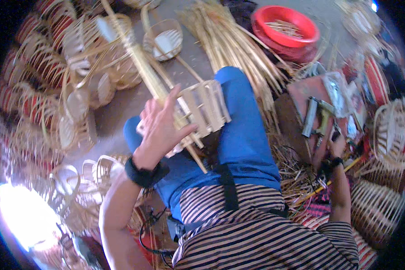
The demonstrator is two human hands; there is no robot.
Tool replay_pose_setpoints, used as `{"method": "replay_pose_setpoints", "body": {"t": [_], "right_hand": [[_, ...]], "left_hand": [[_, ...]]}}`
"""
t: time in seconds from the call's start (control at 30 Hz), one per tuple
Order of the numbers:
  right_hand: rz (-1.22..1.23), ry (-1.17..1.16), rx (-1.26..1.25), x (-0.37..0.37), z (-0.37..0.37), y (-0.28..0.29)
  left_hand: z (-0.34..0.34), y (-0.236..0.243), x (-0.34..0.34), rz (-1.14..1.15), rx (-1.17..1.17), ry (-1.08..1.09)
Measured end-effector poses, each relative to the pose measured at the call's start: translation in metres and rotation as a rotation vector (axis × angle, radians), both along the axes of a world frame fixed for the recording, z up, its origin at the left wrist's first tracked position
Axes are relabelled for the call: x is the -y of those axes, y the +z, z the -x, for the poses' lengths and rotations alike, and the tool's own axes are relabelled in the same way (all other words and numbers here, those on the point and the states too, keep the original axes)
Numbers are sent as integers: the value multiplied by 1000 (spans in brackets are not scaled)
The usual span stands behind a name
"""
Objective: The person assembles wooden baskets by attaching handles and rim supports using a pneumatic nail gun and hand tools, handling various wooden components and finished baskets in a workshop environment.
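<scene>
A small basket (205, 107) woven of pale flat strips rests between my thighs. My left hand (157, 123) is closed over its left side, thumb stretched toward the near rim. Long bamboo strips (145, 67) run under that hand, their far ends reaching the top edge of the view. Off to the right, my right hand (337, 146) is at a reddish board (307, 92) with tools on it. Its fingers are closed by a dark piece I cannot make out. Near it lie a grey metal tool (309, 117) and a tan-handled one (325, 118).
Finished baskets (42, 58) crowd the left side, and more baskets (378, 207) stand at the right. A bundle of bamboo strips (229, 49) lies ahead. Beyond it sits a red basin (285, 27) with short sticks inside. Scraps (297, 180) litter the floor by my right thigh.
</scene>
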State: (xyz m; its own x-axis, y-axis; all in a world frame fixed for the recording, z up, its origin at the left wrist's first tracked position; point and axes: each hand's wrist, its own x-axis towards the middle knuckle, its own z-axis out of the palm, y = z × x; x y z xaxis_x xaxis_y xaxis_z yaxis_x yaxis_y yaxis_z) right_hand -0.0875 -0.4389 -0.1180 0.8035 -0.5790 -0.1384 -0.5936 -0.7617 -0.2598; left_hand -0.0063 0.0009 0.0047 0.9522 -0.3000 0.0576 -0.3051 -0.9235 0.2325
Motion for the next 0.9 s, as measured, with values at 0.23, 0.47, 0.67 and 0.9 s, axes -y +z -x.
{"method": "replay_pose_setpoints", "body": {"t": [0.23, 0.47, 0.67, 0.9], "right_hand": [[114, -158, -48, 59, 32, -52], [44, -222, 95, 81, 50, -43], [-605, -58, 369, 32, 29, 25], [-977, 530, -16, -132, -8, 126]], "left_hand": [[-4, 0, -1, -29, 18, 6], [-5, -5, 8, 25, 80, -26], [-6, -2, 12, -18, 19, 22], [-5, -5, 15, 14, 99, -4]]}}
